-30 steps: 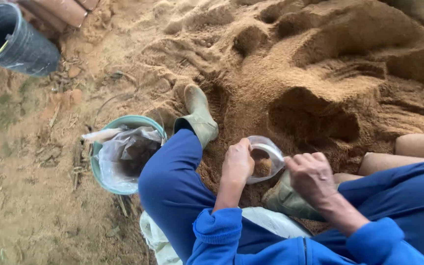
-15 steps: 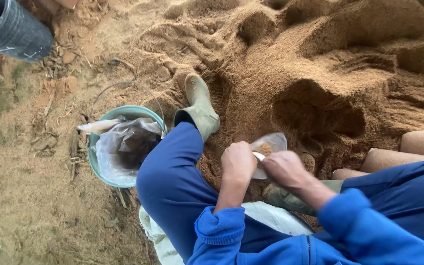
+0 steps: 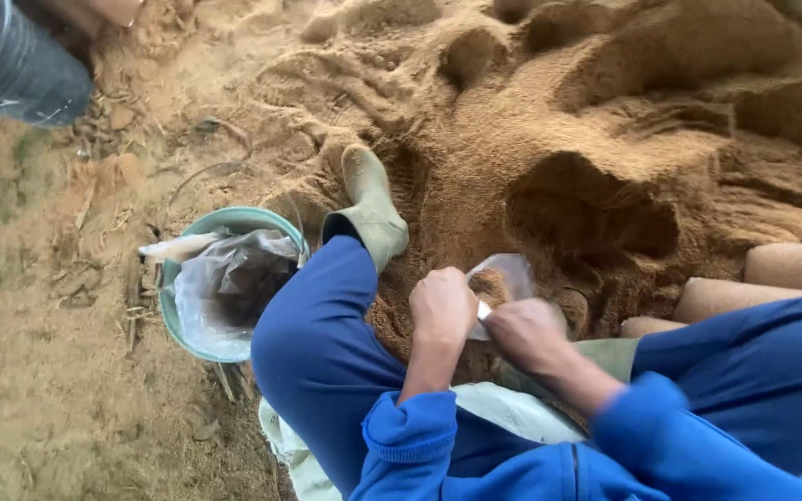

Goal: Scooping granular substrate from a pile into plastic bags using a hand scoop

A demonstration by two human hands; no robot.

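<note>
Bag: small clear plastic bag, partly filled with brown soil, sitting between both hands, just near of the scooped hollow in the sawdust-coloured heap.
Left hand: left hand curling tight around the bag's left edge, gripping it.
Right hand: right hand closing on the bag's near right side, fingers pinching the plastic; slightly blurred.
Sleeves: blue sleeves covering both arms, blue trousers on the bent left knee.
Boot: pale green rubber boot pressing into the heap's left edge, toe pointing far.
Bucket: green bucket standing left of the knee, lined with crumpled clear plastic, well apart from the hands.
Far left: dark pail resting on bare ground.
Right: tan cylinders lying beside the right leg.
</note>
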